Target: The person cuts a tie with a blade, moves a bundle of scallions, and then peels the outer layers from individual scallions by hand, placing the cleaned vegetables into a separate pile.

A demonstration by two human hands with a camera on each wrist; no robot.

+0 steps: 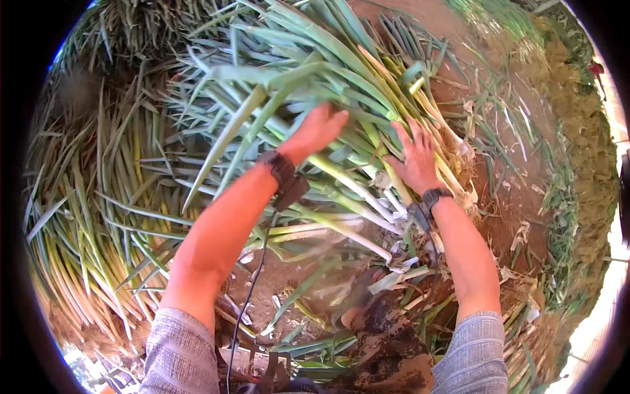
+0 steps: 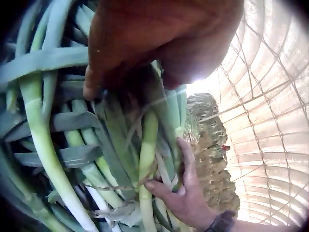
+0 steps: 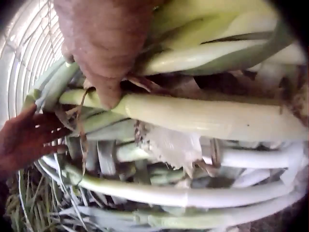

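Observation:
A large heap of green onions (image 1: 295, 85) lies under both hands, leaves to the upper left and white stalks toward the lower right. My right hand (image 1: 419, 157) grips several stalks, its thumb on one pale green onion stalk (image 3: 207, 113) and its fingers over others. Among the leaves to its left is my left hand (image 1: 318, 131), above the heap. The right wrist view shows that left hand (image 3: 31, 137) with fingers spread beside the stalks. Leaves pass beneath its fingers in the left wrist view, partly hidden in shadow.
Another pile of green onions (image 1: 85, 243) lies on the left. Bare soil (image 1: 518, 151) with leaf scraps stretches along the right. Loose leaves and a shoe (image 1: 354, 318) are near the person's legs. A ribbed greenhouse cover (image 2: 270, 96) rises behind.

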